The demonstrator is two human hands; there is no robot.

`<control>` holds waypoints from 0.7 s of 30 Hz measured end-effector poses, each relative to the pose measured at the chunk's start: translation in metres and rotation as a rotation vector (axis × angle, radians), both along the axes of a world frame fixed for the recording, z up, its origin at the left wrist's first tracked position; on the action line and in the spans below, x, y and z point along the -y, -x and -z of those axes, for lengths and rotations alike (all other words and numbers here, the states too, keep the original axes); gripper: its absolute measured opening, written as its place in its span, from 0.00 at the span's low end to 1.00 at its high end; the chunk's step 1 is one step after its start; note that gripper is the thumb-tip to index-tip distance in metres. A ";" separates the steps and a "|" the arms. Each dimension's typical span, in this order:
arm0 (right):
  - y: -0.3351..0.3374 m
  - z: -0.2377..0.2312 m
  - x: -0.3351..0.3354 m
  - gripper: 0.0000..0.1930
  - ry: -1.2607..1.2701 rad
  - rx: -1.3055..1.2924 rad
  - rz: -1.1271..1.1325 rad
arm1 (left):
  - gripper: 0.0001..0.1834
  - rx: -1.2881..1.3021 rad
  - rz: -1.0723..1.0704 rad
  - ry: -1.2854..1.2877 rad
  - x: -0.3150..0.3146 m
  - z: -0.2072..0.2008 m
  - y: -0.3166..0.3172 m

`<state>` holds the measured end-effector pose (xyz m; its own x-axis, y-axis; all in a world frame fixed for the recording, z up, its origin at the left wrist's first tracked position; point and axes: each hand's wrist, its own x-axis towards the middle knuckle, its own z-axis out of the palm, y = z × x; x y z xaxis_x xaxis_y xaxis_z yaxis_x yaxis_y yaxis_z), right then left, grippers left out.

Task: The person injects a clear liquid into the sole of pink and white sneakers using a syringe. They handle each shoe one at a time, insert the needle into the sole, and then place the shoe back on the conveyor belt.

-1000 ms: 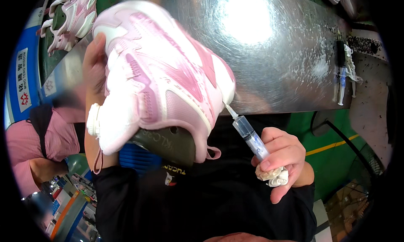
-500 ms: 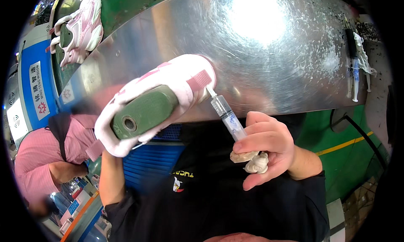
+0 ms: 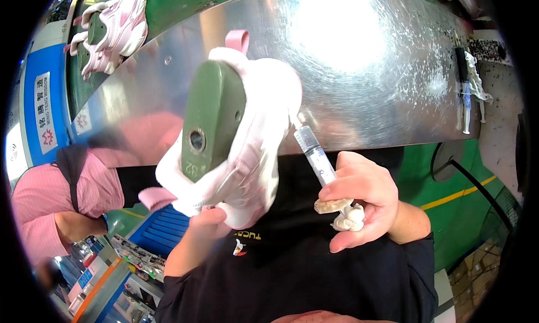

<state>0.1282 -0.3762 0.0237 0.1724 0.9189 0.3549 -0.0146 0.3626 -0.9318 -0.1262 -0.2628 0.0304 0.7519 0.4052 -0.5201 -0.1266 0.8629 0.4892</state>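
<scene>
Mid-frame: left hand [image 3: 203, 230] clamped on shoe [image 3: 269, 92], right hand [image 3: 368, 191] clamped on syringe [image 3: 314, 155]; shoe wobble might skid the nozzle [image 3: 296, 121].

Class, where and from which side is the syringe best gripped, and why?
Probably the syringe is best gripped low on its barrel, from the right, where the right hand holds it: it is slim and slants, its narrow tip up and left toward the shoe, so a low grip should leave the tip clear.

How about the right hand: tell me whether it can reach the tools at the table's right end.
Probably not: the right hand grips a syringe pointed at the shoe, though the way to the tools looks open.
</scene>
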 end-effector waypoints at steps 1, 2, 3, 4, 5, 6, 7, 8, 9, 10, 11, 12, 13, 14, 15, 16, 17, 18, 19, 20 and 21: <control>0.000 -0.004 0.000 0.28 0.005 0.009 -0.014 | 0.46 -0.036 0.017 -0.007 0.002 0.003 0.003; 0.000 -0.007 0.001 0.28 0.017 -0.005 -0.035 | 0.47 -0.078 0.037 -0.011 0.005 0.004 0.007; 0.001 -0.011 0.002 0.28 0.025 -0.010 -0.050 | 0.47 -0.092 0.052 -0.019 0.007 0.007 0.005; 0.002 -0.015 0.003 0.28 0.034 -0.015 -0.065 | 0.48 -0.107 0.068 -0.026 0.009 0.009 0.003; 0.002 -0.019 0.003 0.28 0.043 -0.021 -0.079 | 0.49 -0.107 0.087 0.000 0.010 0.010 0.000; 0.001 -0.024 0.004 0.28 0.060 -0.026 -0.122 | 0.47 -0.098 0.120 0.050 0.010 0.013 0.002; 0.001 -0.028 0.006 0.28 0.078 -0.033 -0.152 | 0.45 -0.089 0.155 0.099 0.010 0.014 0.002; 0.001 -0.033 0.007 0.28 0.095 -0.031 -0.174 | 0.46 -0.059 0.172 0.130 0.008 0.014 -0.002; 0.001 -0.039 0.010 0.28 0.117 -0.031 -0.188 | 0.48 -0.029 0.198 0.167 0.005 0.011 -0.012; -0.002 -0.045 0.013 0.29 0.148 -0.016 -0.220 | 0.49 0.000 0.220 0.207 0.003 0.011 -0.019; -0.003 -0.051 0.015 0.29 0.165 -0.019 -0.229 | 0.47 0.055 0.232 0.211 0.003 0.015 -0.021; -0.004 -0.057 0.018 0.29 0.192 -0.011 -0.245 | 0.45 0.111 0.239 0.223 0.006 0.022 -0.022; -0.006 -0.062 0.020 0.29 0.219 -0.003 -0.261 | 0.43 0.168 0.246 0.234 0.010 0.028 -0.023; -0.008 -0.068 0.024 0.29 0.251 -0.003 -0.280 | 0.36 0.239 0.252 0.275 0.013 0.029 -0.024; -0.011 -0.075 0.027 0.29 0.280 0.003 -0.292 | 0.35 0.264 0.262 0.303 0.014 0.033 -0.026; -0.014 -0.080 0.031 0.29 0.308 0.009 -0.304 | 0.33 0.289 0.272 0.330 0.016 0.037 -0.028; -0.015 -0.085 0.034 0.29 0.327 0.018 -0.301 | 0.32 0.315 0.282 0.356 0.019 0.040 -0.029; -0.016 -0.089 0.038 0.29 0.342 0.031 -0.295 | 0.28 0.298 0.280 0.389 0.019 0.037 -0.034; -0.017 -0.093 0.041 0.29 0.356 0.044 -0.290 | 0.27 0.328 0.292 0.373 0.020 0.040 -0.037; -0.017 -0.096 0.045 0.28 0.376 0.047 -0.273 | 0.26 0.359 0.303 0.355 0.022 0.043 -0.040; -0.017 -0.100 0.047 0.28 0.385 0.062 -0.263 | 0.25 0.388 0.317 0.336 0.022 0.044 -0.045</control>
<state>0.1454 -0.4235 0.1233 -0.0945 0.9954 -0.0182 0.0007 -0.0182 -0.9998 -0.0811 -0.2852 -0.0141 0.9696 -0.0088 -0.2445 0.0474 0.9871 0.1527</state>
